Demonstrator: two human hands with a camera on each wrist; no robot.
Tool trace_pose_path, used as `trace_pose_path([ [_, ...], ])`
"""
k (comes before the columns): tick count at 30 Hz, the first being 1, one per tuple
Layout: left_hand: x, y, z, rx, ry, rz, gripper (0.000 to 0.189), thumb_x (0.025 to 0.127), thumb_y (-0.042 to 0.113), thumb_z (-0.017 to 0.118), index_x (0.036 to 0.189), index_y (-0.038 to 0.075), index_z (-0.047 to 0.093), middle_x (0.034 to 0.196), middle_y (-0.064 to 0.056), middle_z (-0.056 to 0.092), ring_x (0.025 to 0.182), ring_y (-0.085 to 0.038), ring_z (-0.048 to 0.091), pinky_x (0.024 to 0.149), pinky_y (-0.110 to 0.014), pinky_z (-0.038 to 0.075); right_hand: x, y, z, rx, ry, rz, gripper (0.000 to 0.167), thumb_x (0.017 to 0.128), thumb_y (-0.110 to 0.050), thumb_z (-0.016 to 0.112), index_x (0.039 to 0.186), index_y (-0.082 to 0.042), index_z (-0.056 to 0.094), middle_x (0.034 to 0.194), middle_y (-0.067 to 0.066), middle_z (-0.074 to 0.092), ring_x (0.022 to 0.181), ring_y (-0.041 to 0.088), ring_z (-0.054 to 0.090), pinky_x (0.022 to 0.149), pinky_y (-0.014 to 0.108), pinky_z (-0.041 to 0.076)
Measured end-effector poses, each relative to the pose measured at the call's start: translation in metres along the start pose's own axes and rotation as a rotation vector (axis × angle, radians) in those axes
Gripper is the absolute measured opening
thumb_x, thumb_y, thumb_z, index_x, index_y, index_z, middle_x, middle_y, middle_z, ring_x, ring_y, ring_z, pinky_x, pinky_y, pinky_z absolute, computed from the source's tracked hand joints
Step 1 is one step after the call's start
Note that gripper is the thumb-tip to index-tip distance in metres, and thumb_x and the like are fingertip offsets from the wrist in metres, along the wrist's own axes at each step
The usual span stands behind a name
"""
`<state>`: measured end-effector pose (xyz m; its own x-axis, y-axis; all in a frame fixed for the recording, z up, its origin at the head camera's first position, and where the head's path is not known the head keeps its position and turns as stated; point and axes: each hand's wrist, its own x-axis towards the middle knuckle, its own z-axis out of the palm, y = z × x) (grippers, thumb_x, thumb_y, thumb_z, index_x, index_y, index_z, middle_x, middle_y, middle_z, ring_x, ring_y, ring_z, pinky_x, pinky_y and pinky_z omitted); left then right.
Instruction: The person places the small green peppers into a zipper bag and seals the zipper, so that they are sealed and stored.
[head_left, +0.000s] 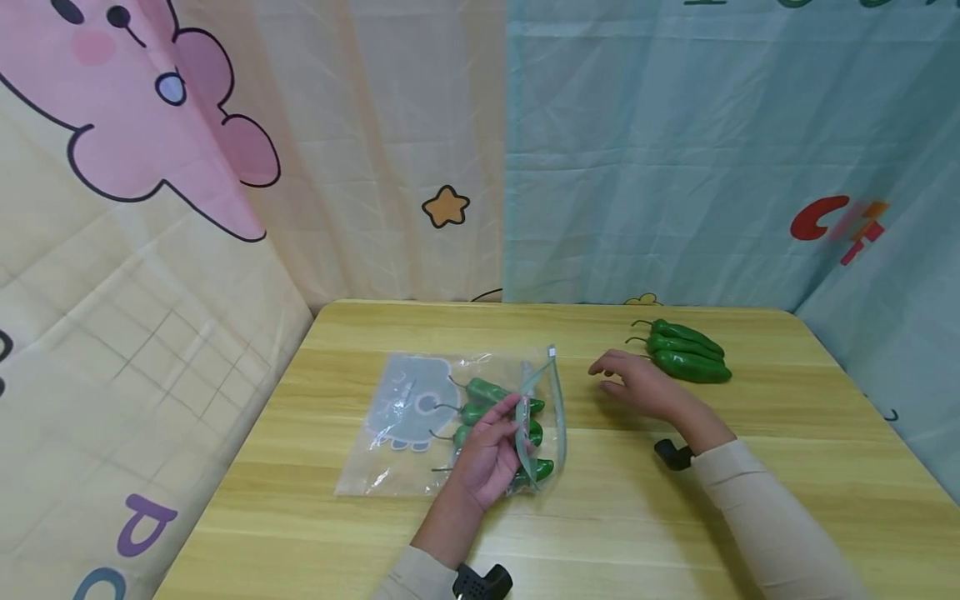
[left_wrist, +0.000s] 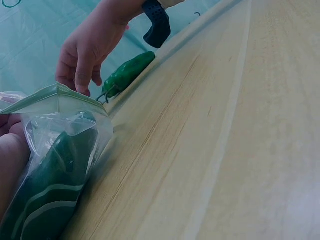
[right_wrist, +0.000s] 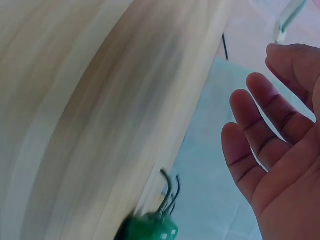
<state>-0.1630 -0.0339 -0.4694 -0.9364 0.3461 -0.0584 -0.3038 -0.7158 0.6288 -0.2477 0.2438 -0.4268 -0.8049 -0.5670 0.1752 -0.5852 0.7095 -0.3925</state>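
Seven green peppers lie on one wooden bench [head_left: 585,542], split into two groups: four bagged peppers [head_left: 474,413] inside a single clear bag [head_left: 405,479] at the lower center of the head view, and three loose peppers [head_left: 682,348] stacked side by side right of center. A person's left hand [head_left: 487,458] pinches the bag at its green-edged mouth, partly covering the peppers within, while the right hand [head_left: 641,385], fingers slightly bent and holding nothing, hovers just beside the loose trio. Two dark wrist devices [head_left: 675,455], one per arm, show below the hands. The head view alone offers the full count, along with one pale blue figure [head_left: 408,404] on the bag's left half and one orange star [head_left: 446,207] on the curtain at upper center. The left wrist view brings the bag's mouth close at lower left, with white curved lines across the plastic. The right wrist view shows the right palm side, its fingers spread at right, and pepper stems rising at bottom center.
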Motion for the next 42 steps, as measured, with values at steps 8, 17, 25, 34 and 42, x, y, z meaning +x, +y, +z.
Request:
trace_pose_path([
  [8, 0.002, -0.001, 0.0, -0.007, 0.006, 0.002, 0.037, 0.096, -0.007, 0.042, 0.119, 0.014, 0.063, 0.125, -0.002, 0.056, 0.085, -0.008, 0.057, 0.072, -0.023, 0.052, -0.018, 0.021, -0.016, 0.013, -0.012, 0.094, 0.026, 0.095, -0.004, 0.064, 0.121, 0.0, 0.064, 0.12, 0.015, 0.063, 0.106, 0.035, 0.061, 0.088, 0.052, 0.051],
  [17, 0.0, -0.001, 0.001, -0.011, 0.009, 0.007, 0.038, 0.096, -0.007, 0.041, 0.119, 0.014, 0.062, 0.123, -0.001, 0.055, 0.084, -0.009, 0.057, 0.071, -0.023, 0.052, -0.039, 0.046, -0.033, -0.043, 0.017, 0.129, 0.03, 0.094, -0.005, 0.065, 0.122, 0.004, 0.063, 0.122, 0.022, 0.062, 0.11, 0.041, 0.058, 0.089, 0.057, 0.049],
  [25, 0.001, -0.001, 0.001, -0.018, 0.008, 0.002, 0.038, 0.096, -0.008, 0.041, 0.12, 0.013, 0.062, 0.124, -0.002, 0.055, 0.084, -0.009, 0.057, 0.071, -0.022, 0.052, -0.053, 0.066, -0.048, -0.073, 0.021, 0.155, 0.03, 0.091, -0.004, 0.068, 0.12, 0.004, 0.065, 0.121, 0.024, 0.062, 0.115, 0.046, 0.055, 0.092, 0.06, 0.046],
  [34, 0.001, -0.001, 0.001, -0.015, 0.018, 0.002, 0.038, 0.096, -0.008, 0.041, 0.117, 0.015, 0.064, 0.124, -0.001, 0.056, 0.083, -0.009, 0.057, 0.071, -0.023, 0.052, -0.062, 0.083, -0.058, -0.063, 0.019, 0.209, 0.032, 0.092, -0.006, 0.068, 0.12, 0.008, 0.062, 0.121, 0.029, 0.06, 0.115, 0.05, 0.053, 0.093, 0.063, 0.044],
  [42, 0.001, -0.001, 0.001, -0.016, 0.015, -0.001, 0.038, 0.096, -0.008, 0.041, 0.118, 0.014, 0.063, 0.124, -0.002, 0.055, 0.084, -0.009, 0.057, 0.071, -0.024, 0.052, -0.067, 0.097, -0.06, -0.055, 0.038, 0.23, 0.035, 0.091, -0.004, 0.068, 0.121, 0.011, 0.06, 0.12, 0.031, 0.059, 0.114, 0.051, 0.052, 0.094, 0.064, 0.042],
])
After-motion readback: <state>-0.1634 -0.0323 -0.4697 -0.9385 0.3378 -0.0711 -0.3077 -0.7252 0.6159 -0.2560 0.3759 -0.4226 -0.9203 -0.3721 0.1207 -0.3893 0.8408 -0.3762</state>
